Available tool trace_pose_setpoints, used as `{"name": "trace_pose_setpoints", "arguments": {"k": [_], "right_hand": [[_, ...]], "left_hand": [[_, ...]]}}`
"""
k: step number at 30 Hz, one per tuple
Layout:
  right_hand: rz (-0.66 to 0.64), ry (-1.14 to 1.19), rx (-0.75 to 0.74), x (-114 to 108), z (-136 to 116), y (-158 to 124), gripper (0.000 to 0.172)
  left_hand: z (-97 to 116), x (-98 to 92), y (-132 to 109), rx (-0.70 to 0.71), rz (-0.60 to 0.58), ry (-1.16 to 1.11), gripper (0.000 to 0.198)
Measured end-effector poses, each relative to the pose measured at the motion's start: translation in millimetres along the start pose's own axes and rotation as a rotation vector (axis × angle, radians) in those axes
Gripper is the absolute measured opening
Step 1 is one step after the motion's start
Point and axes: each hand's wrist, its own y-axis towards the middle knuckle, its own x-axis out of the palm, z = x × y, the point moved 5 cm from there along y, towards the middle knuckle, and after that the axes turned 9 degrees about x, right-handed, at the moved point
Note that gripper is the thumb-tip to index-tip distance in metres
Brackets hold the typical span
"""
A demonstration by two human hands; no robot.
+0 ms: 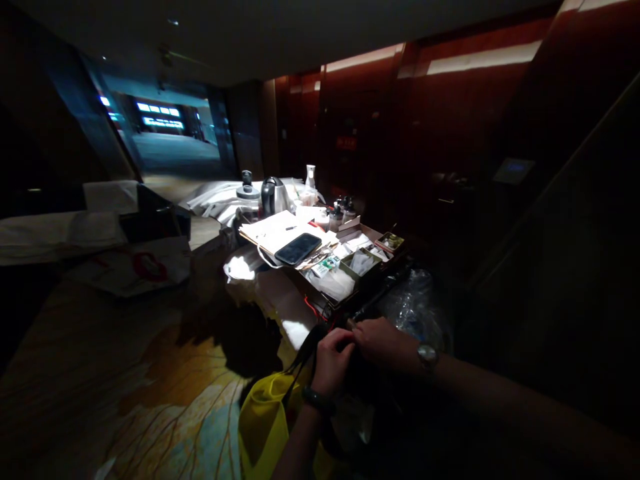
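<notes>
fingers (345, 341) of both hands meet, curled together.

There was only one view, taken from a camera worn on the person's head. It looked forward and down a dim corridor, tilted so that the ceiling lights ran slantwise across the top. Nearest the lens, low in the picture, were the left hand (333, 363) and right hand (383, 343), close together just above a yellow bag (263, 420). A little farther off, at the centre, stood a cart top (360, 230) crowded with small items, a black phone (297, 249) lying on it. The patterned carpet (165, 393) filled the lower left, and the lit far end of the hallway (160, 117) sat well back at the upper left. The right side was too dark to read.
</notes>
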Motion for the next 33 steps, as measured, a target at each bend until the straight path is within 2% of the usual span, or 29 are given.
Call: {"name": "trace_pose_setpoints", "arguments": {"k": [4, 7, 11, 15, 17, 24, 33], "right_hand": [[0.020, 0.062, 0.023, 11, 4, -1, 0.025], [0.028, 0.111, 0.058, 15, 7, -3, 0.022], [0.042, 0.143, 0.079, 13, 10, -4, 0.017], [0.123, 0.143, 0.082, 5, 12, -6, 0.013], [0.146, 0.124, 0.046, 1, 8, -4, 0.014], [0.081, 0.057, -0.010, -1, -2, 7, 0.015], [0.044, 0.112, -0.006, 3, 0, 3, 0.020]], "left_hand": [[7, -0.6, 0, 0.104, -0.028, 0.115, 0.015], [8, 0.6, 0, 0.120, -0.071, 0.190, 0.015], [8, 1.4, 0, 0.116, -0.132, 0.245, 0.015], [10, 1.3, 2, 0.110, -0.169, 0.222, 0.011], [9, 0.5, 3, 0.072, -0.167, 0.204, 0.010], [-1, -3.8, 3, -0.037, -0.080, 0.120, 0.013], [-1, -5.1, 3, 0.056, -0.110, 0.054, 0.016]]}}
